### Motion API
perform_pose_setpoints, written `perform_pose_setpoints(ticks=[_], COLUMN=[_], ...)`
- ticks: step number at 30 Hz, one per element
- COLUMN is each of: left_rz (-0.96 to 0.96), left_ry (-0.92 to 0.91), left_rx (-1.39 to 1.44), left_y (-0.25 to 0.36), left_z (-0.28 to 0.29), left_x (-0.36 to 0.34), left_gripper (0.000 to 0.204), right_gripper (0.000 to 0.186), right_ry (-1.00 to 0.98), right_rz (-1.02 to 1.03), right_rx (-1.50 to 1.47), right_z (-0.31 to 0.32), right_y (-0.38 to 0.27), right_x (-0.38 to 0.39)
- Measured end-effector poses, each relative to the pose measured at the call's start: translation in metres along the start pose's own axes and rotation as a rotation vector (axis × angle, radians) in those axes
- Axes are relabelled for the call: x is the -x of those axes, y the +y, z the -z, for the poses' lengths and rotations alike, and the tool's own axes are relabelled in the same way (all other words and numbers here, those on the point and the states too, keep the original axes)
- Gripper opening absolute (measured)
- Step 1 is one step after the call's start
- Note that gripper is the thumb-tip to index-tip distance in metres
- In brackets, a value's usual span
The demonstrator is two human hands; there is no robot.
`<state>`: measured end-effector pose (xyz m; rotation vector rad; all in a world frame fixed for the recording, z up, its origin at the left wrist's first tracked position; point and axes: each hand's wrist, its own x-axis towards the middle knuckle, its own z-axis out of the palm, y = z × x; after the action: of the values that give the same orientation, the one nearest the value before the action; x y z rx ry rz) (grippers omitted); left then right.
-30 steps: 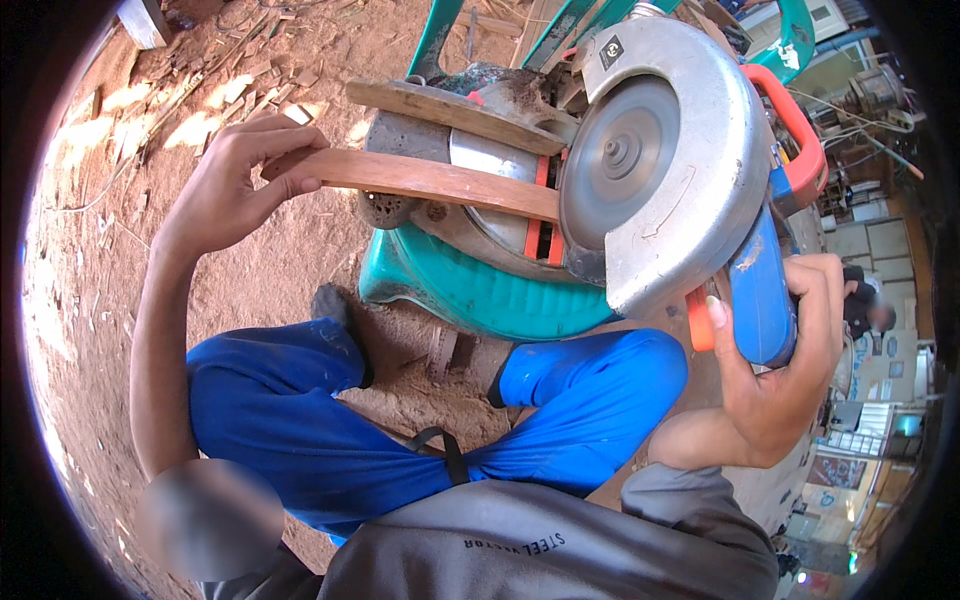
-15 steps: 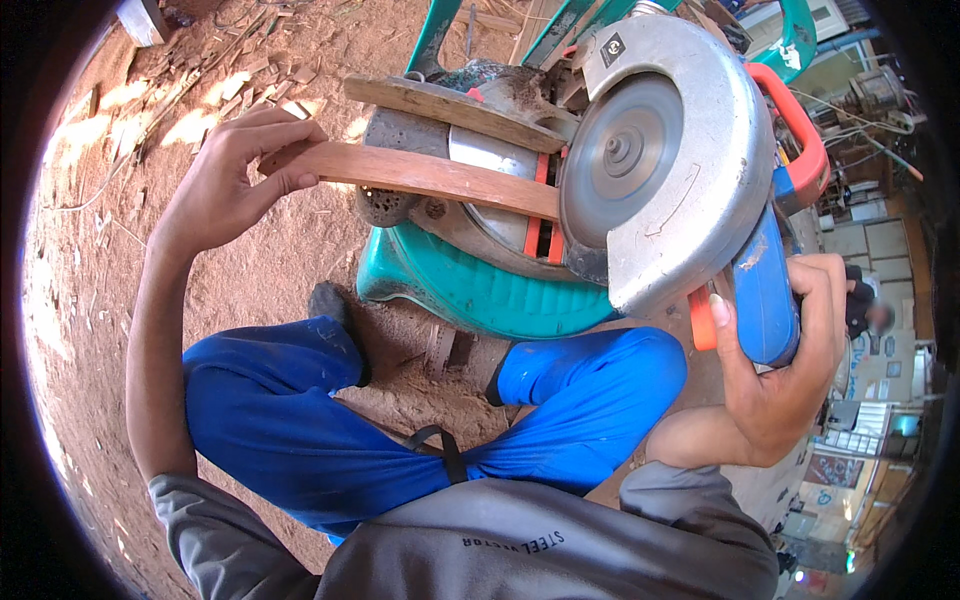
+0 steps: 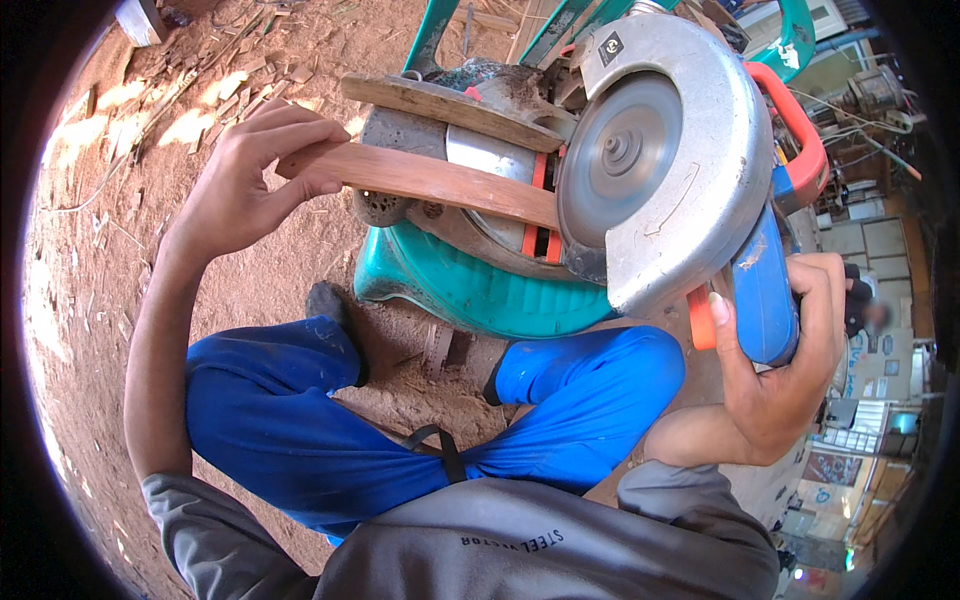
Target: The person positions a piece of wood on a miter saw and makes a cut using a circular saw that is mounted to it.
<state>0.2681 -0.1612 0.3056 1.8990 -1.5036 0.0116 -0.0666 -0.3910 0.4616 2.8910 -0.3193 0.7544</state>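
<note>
Between the thumb and fingers of my left hand (image 3: 262,178) is the near end of a reddish, slightly curved wooden strip (image 3: 440,184). The strip lies across the base of a miter saw, its far end against the round blade (image 3: 622,145). The blade's face looks blurred, as if spinning. A silver guard (image 3: 690,215) covers the blade's right side. My right hand (image 3: 785,370) is wrapped round the saw's blue handle (image 3: 764,295), with the thumb beside the orange trigger (image 3: 702,318). A rough wooden board (image 3: 450,108) stands along the fence behind the strip.
The saw sits on a green plastic chair (image 3: 480,290) in front of my bent knees. Wood scraps (image 3: 235,90) litter the sandy ground to the left. A red carrying handle (image 3: 805,140) juts from the saw. Far right, a person (image 3: 862,300) is in the background.
My left hand has shifted right, toward the blade, and its grip lies further along the strip. My right hand stays on the handle.
</note>
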Motion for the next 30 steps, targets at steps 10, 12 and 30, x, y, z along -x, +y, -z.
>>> perform_pose_setpoints(ticks=[10,12,30], left_rz=[0.02,-0.067,0.165], left_ry=[0.03,0.058,-0.075], left_rx=[0.04,-0.012,0.008], left_y=[-0.002,-0.003,-0.003], left_z=[-0.007,-0.007,0.014], left_x=[-0.001,-0.001,0.003], left_gripper=[0.046,0.045,0.05], right_gripper=[0.033,0.033,0.033], right_ry=[-0.025,-0.025,0.01], right_rz=[-0.015,-0.016,-0.02], right_rx=[-0.028,-0.03,-0.031], right_z=[0.001,0.001,-0.001], right_y=[-0.001,0.0,-0.001], right_x=[0.002,0.002,0.0])
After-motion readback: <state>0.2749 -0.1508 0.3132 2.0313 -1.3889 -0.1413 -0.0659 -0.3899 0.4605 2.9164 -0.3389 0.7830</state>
